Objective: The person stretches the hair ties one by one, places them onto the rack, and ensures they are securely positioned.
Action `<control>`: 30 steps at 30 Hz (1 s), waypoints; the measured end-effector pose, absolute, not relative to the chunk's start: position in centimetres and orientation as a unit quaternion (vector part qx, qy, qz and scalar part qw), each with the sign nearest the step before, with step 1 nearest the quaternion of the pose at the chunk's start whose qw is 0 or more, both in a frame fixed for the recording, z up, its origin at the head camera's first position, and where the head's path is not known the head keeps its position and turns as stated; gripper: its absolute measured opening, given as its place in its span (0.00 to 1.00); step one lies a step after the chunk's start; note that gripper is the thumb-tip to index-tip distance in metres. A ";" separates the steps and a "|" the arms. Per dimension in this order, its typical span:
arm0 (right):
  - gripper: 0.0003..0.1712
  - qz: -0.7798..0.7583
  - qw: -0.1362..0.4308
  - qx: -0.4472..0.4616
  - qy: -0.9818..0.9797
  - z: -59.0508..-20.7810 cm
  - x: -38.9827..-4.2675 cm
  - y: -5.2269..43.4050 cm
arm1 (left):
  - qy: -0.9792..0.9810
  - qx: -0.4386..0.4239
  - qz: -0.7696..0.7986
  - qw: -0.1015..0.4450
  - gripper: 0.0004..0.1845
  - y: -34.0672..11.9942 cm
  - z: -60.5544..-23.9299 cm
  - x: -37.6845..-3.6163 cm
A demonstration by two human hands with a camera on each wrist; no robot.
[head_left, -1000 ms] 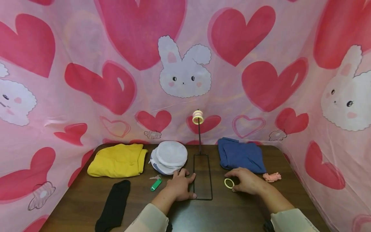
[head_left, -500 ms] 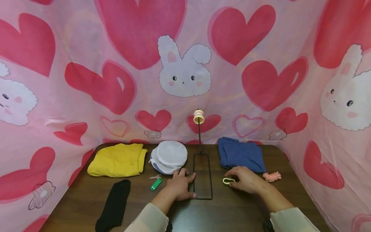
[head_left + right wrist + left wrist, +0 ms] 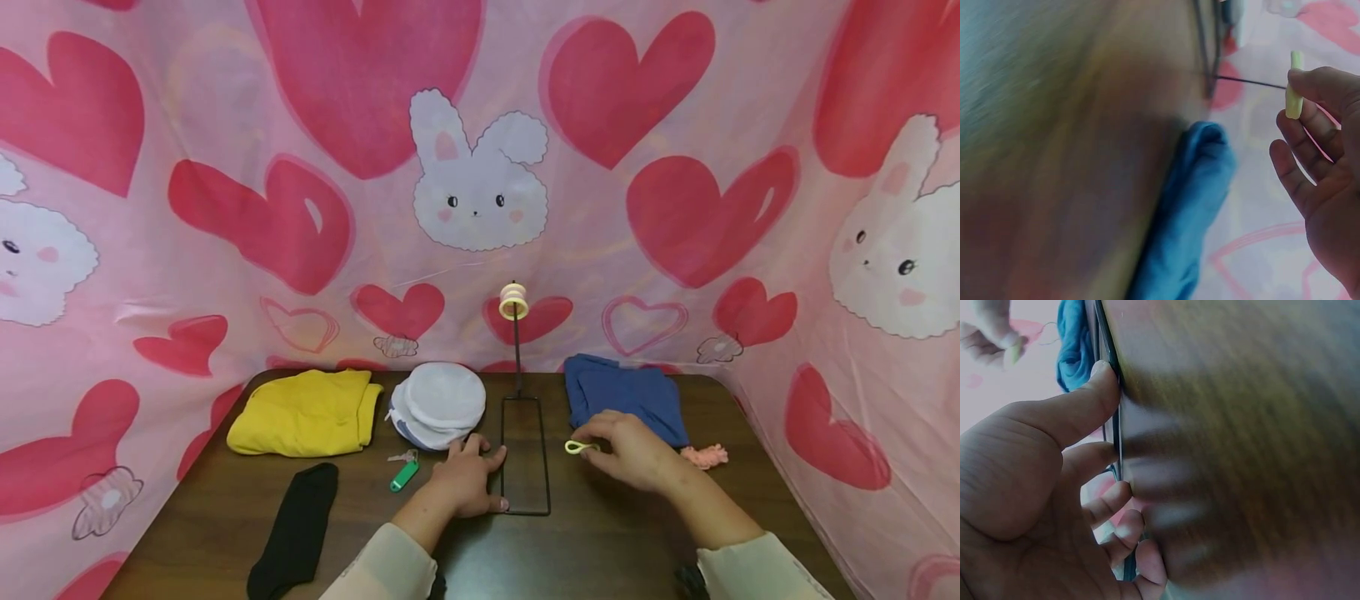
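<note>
My right hand pinches a pale yellow hair tie between thumb and fingers, squeezed into a narrow loop above the table. In the right wrist view the same hair tie appears edge-on at the fingertips. A black wire stand has a rectangular base and an upright rod; yellow and pink bands sit near the rod's top. With fingers spread, my left hand rests on the left side of that base. Thumb and fingertips touch the wire and the tabletop in the left wrist view, where the hand shows its palm.
On the brown table lie a folded yellow cloth, a white cap, a key with green tag and a black sock. A folded blue cloth and a crumpled coral-pink thing lie right.
My right hand has risen slightly and shifted left toward the stand. The hair tie has gone from a round ring to a squeezed loop. My left hand has stayed put.
</note>
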State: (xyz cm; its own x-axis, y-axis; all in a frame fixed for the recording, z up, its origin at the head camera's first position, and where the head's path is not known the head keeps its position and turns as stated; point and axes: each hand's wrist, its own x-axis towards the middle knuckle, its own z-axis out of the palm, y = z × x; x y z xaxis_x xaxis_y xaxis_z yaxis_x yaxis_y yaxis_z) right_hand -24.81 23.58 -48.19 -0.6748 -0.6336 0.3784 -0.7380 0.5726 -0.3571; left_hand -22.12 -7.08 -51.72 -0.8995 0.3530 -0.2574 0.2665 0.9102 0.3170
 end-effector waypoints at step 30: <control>0.16 0.356 0.309 0.482 -0.739 -35.1 -21.3 17.2 | 0.967 0.153 0.128 0.158 0.47 -6.9 -51.6 -22.1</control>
